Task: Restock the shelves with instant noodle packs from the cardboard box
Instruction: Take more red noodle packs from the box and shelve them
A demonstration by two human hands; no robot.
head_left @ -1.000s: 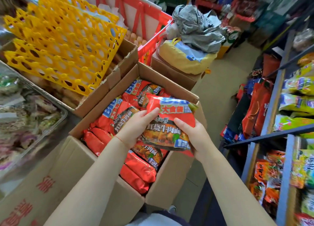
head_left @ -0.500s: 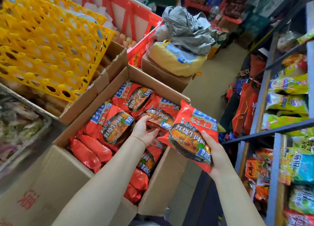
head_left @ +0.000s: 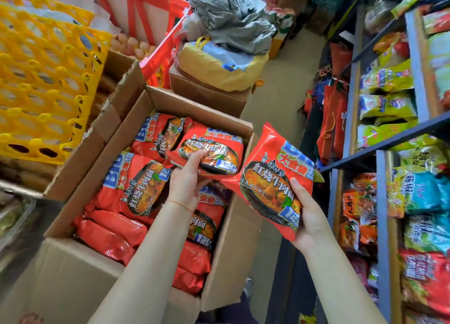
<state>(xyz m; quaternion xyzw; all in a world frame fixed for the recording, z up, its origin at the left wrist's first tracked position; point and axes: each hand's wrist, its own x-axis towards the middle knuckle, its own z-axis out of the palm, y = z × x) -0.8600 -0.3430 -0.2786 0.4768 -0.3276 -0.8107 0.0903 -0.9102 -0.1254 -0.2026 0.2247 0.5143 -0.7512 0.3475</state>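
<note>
An open cardboard box [head_left: 233, 245] holds several red instant noodle packs [head_left: 136, 184]. My right hand [head_left: 309, 216] grips one red noodle pack [head_left: 275, 177] from below, held tilted in the air just right of the box, toward the shelves. My left hand [head_left: 187, 180] grips a second red pack [head_left: 214, 150] at its near edge, lifting it above the packs in the box. The blue metal shelves [head_left: 382, 226] on the right carry green, teal, orange and red noodle packs.
Yellow egg trays [head_left: 43, 70] lie stacked on another cardboard box at the left. A red crate [head_left: 158, 55] with eggs stands behind. A brown box with a yellow bag [head_left: 219, 65] and grey cloth sits beyond. Floor aisle [head_left: 282, 89] runs between box and shelves.
My right hand carried its pack further right, away from the box. My left hand, which rested on the packs in the box, now grips a second pack and lifts it.
</note>
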